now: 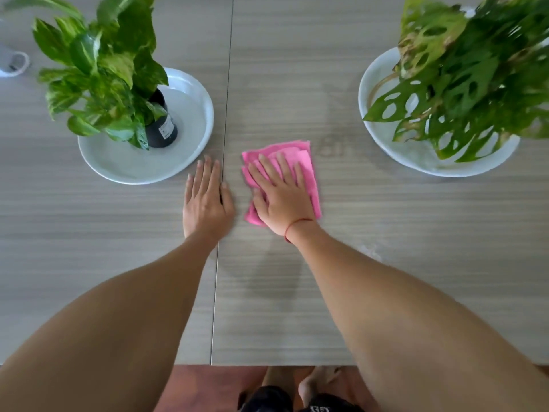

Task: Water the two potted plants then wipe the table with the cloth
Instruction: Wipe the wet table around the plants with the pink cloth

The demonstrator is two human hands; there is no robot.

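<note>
A folded pink cloth (307, 163) lies flat on the grey wood-grain table (386, 233), midway between the two plants. My right hand (282, 197) presses down on it, palm flat and fingers spread. My left hand (206, 200) rests flat on the bare table just left of the cloth, fingers together, holding nothing. A leafy green plant (101, 69) in a black pot (162, 132) stands in a white dish (190, 114) at the left. A plant with holed leaves (463, 84) stands in a second white dish (377, 84) at the right; its pot is hidden.
A seam (225, 114) between two tabletop panels runs front to back under my left hand. A pale container (12, 62) sits at the far left edge. The table's front edge (282, 365) is near my body, with reddish floor and my feet below.
</note>
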